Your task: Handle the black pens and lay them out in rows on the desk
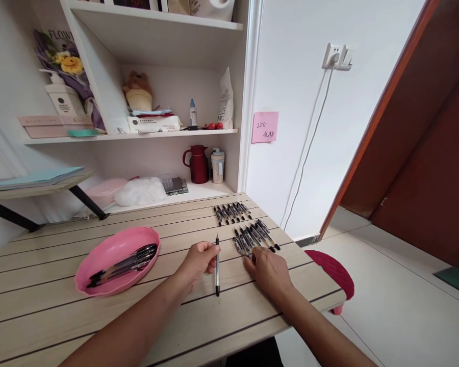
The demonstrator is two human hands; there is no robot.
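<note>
My left hand (202, 259) pinches a pen (218, 270) between thumb and fingers. The pen stands nearly upright in view, its thin tip pointing away from me and its black end toward me. Over the near ends of a row of pens (255, 235), my right hand (268, 267) is closed, fingers curled down; whatever is between its fingertips is hidden. Farther back lies a second row of pens (232, 212), side by side. To the left, a pink bowl (84, 255) with a wavy rim holds several more pens (124, 265) with clear barrels and black ends.
The slatted wooden table (168, 326) ends at the right, beside a red stool (331, 265). Behind it, a white shelf holds a red jug (199, 164), a cup (218, 165) and a plastic bag (141, 191). A small raised stand (38, 186) is at the left.
</note>
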